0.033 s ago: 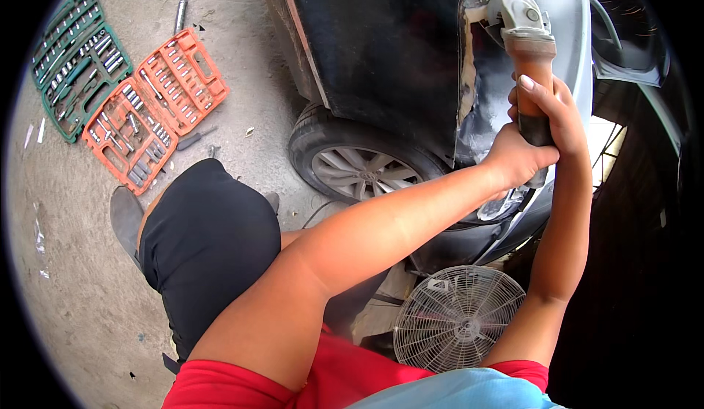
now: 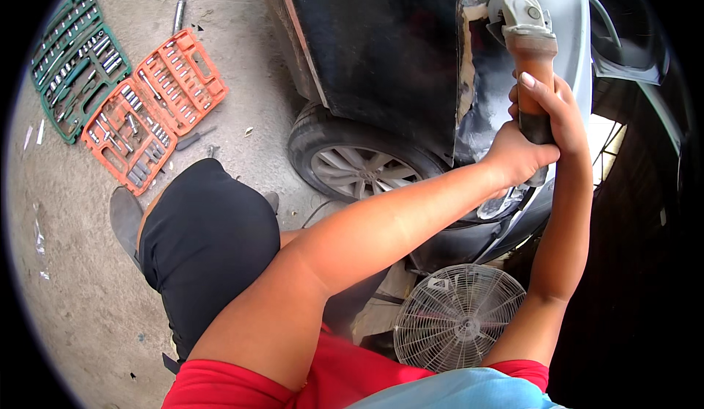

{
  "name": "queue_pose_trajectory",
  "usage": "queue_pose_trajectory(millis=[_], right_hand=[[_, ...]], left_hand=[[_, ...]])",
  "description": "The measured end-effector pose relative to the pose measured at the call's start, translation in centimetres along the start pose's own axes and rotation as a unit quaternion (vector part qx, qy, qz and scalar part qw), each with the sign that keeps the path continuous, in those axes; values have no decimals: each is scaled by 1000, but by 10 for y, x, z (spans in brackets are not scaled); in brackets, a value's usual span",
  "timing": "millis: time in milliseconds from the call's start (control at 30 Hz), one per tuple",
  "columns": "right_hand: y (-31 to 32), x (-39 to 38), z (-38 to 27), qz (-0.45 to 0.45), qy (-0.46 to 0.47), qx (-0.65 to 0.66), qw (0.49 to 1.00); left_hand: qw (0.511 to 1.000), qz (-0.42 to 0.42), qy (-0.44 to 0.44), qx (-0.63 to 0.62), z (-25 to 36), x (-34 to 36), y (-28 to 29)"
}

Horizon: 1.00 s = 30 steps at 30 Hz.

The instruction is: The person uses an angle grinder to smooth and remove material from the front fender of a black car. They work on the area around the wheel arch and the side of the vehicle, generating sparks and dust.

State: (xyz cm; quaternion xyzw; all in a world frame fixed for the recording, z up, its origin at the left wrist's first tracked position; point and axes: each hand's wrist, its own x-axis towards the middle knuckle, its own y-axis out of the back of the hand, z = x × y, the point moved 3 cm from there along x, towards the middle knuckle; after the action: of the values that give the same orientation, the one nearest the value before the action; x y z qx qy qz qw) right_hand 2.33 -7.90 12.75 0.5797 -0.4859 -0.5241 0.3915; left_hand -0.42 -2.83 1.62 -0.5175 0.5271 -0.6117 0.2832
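Both my hands are closed on an angle grinder with an orange-brown body and a grey metal head. My right hand wraps round the middle of its body, thumb along the top. Below it, my left hand grips the dark rear end. The grinder's guarded head is up against the edge of a ragged opening in a car's body panel. Bare metal and chipped filler show round that opening. The disc is mostly hidden behind the guard.
A black car with a silver-rimmed wheel fills the middle. On the floor at left lie an orange socket set case, a green tool case and a hammer. A round wire fan stands near my lap.
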Motion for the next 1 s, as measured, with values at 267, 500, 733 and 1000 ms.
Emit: queue_pose_trajectory(millis=[267,500,733,1000], right_hand=[[6,4,-11,25,10,-13,1000],[14,7,-10,38,36,-13,999],[9,7,-4,23,45,5,999],[1,-1,12,10,10,23,1000]], left_hand=[[1000,-16,-12,-7,12,7,-5],[999,-42,18,0,22,7,-2],[1000,-1,-15,21,7,14,0],[999,23,-26,7,-8,1,5]])
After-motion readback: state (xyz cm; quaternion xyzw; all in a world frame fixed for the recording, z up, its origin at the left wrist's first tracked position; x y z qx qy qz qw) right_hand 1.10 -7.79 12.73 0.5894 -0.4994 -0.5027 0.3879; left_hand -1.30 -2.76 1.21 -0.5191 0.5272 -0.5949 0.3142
